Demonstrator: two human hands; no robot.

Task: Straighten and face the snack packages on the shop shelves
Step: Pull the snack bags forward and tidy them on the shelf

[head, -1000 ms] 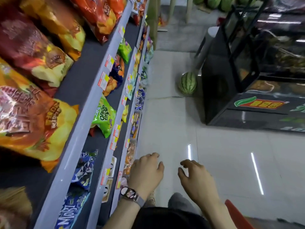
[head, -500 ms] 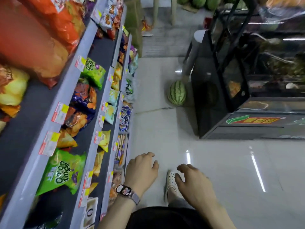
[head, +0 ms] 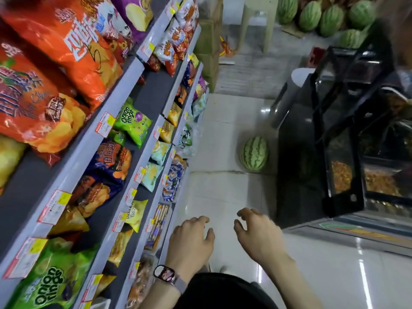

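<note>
Snack shelves run along the left. Large orange chip bags (head: 73, 45) fill the top shelf. Below lie green onion rings bags (head: 133, 123), a purple bag (head: 111, 166) and small pale blue packs (head: 153, 170); several lie tilted. Another onion rings bag (head: 51, 279) sits at the lower left. My left hand (head: 191, 244), a watch on its wrist, hangs beside the lowest shelf edge with loosely curled fingers and holds nothing. My right hand (head: 258, 233) hovers over the floor, fingers loosely curled, holding nothing. Neither hand touches a package.
A watermelon (head: 255, 153) lies on the white tiled floor against a black glass display case (head: 334, 141) on the right. More watermelons (head: 323, 14) and a plastic stool (head: 258, 21) stand at the far end of the aisle.
The view has swung further along the aisle, so more of the shelves and the far watermelons show. Both hands stay in front of me, holding nothing.
</note>
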